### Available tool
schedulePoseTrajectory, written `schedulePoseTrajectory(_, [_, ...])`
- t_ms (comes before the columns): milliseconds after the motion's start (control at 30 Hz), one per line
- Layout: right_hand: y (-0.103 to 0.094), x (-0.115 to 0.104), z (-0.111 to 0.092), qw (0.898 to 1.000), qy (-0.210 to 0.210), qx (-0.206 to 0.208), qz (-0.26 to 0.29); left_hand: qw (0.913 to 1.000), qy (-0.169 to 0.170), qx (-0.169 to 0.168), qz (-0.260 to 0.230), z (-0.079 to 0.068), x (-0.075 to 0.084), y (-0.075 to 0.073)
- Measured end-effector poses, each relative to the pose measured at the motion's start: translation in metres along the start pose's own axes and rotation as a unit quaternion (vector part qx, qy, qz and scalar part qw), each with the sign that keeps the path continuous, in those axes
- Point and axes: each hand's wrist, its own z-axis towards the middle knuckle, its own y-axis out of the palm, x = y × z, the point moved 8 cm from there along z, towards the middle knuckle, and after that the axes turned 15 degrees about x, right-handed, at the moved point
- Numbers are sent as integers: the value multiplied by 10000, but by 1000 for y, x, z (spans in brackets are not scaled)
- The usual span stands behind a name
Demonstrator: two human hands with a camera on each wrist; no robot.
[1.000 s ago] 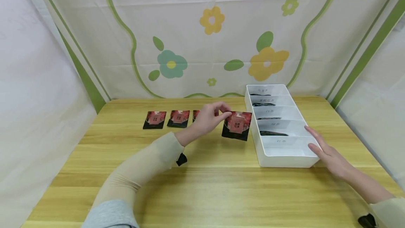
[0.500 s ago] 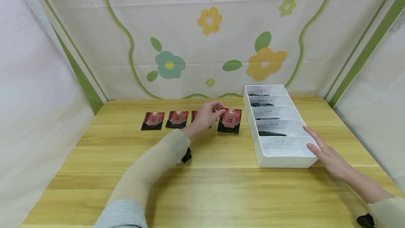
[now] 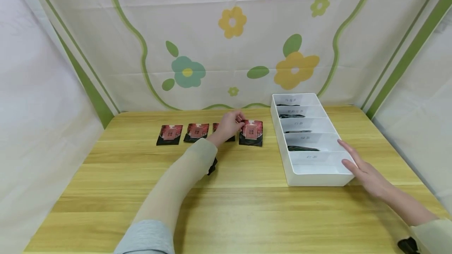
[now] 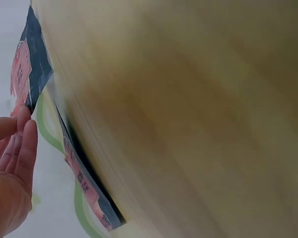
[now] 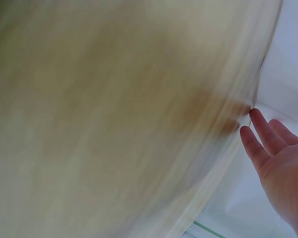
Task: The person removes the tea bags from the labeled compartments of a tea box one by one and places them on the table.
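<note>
My left hand point(image 3: 227, 126) pinches a red and black tea sachet point(image 3: 251, 133) by its upper left side, low over the table. In the left wrist view the held sachet point(image 4: 29, 69) slants up from my thumb and fingertips. Two similar tea sachets point(image 3: 169, 135) lie in a row to the left, and a third point(image 3: 230, 138) is partly hidden by my left hand. On the right, my right hand point(image 3: 369, 177) rests straight fingers against the near right edge of a white divided box point(image 3: 318, 180).
Labelled dividers split the box into several compartments. Dark sachets point(image 3: 303, 148) lie in the farther ones; the nearest shows only its white floor. Wooden table point(image 3: 247, 214) surrounds everything, and a flowered cloth point(image 3: 212, 22) hangs behind its back edge.
My left hand has moved left and a little away with the sachet, from beside the box toward the row, lowering it nearer the table. My right hand has stayed at the box.
</note>
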Motion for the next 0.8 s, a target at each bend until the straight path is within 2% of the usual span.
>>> schedulePoseTrajectory(167, [0,-1,0,10000,37,-19,12,9993,-250,34,269,5,-8,3])
schedulePoseTrajectory(333, [0,0,0,10000,58,-23,2,9985,-380,198,334,9,-13,3])
schedulePoseTrajectory(500, [0,-1,0,10000,49,-32,38,9976,-529,226,398,11,-20,4])
schedulePoseTrajectory(800, [0,-1,0,10000,25,-28,31,9975,-494,211,453,11,-22,4])
